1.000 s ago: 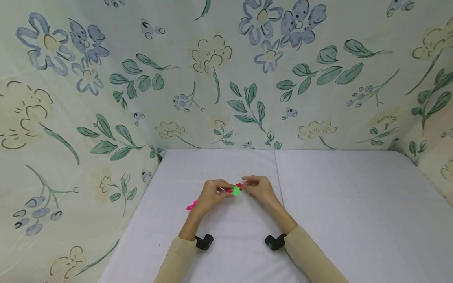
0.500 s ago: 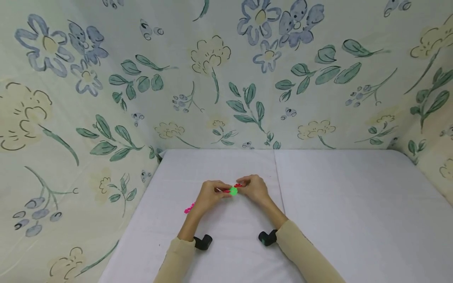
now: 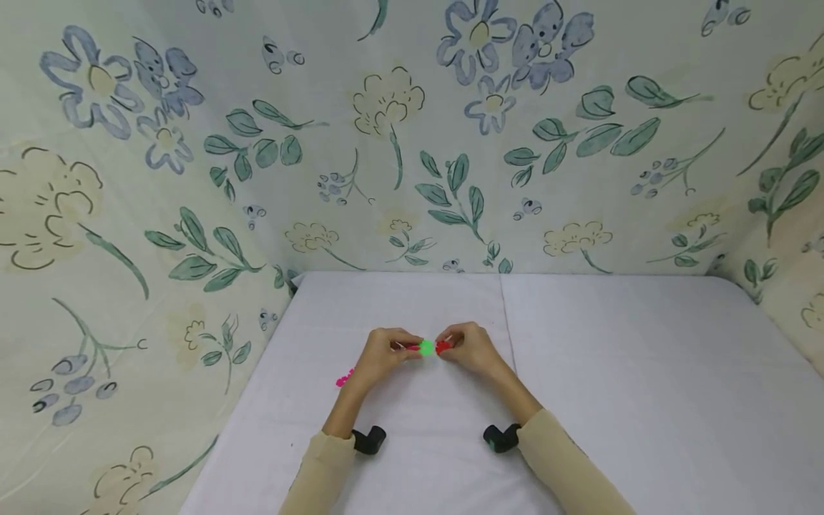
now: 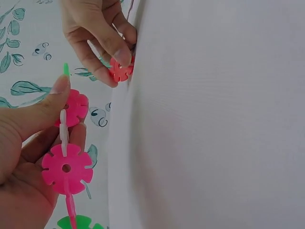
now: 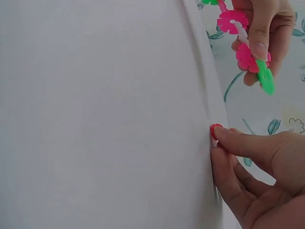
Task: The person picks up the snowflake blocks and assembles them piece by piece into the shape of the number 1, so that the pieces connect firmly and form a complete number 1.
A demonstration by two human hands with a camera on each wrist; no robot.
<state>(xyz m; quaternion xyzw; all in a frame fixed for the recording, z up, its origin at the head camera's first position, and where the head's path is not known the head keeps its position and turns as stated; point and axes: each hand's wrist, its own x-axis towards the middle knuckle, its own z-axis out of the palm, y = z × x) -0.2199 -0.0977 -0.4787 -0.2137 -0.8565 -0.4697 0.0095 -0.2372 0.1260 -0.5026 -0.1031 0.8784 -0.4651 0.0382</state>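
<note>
My left hand (image 3: pixel 381 359) pinches a chain of slotted plastic snowflake discs between thumb and fingers. At its near end a green disc (image 3: pixel 426 347) points toward my right hand. The left wrist view shows a pink disc (image 4: pixel 77 107) behind it, then a white disc (image 4: pixel 64 133) edge-on, another pink disc (image 4: pixel 67 179) and a second green disc (image 4: pixel 82 222). The chain's pink tail (image 3: pixel 345 378) shows beyond the left wrist. My right hand (image 3: pixel 475 349) pinches a single red disc (image 3: pixel 443 347), a small gap away from the green one; the fingers cover part of it.
A white cloth-covered table (image 3: pixel 631 372) lies under both hands, with a seam line running right of them. Behind and to the left hangs a flower-printed curtain (image 3: pixel 412 143). Black wrist cameras (image 3: pixel 370 440) sit at both cuffs.
The red disc met or overlapped the green disc in the earlier views; my right hand has now drawn it right, leaving a gap. The red disc's angle has changed. My left hand stays nearly still.
</note>
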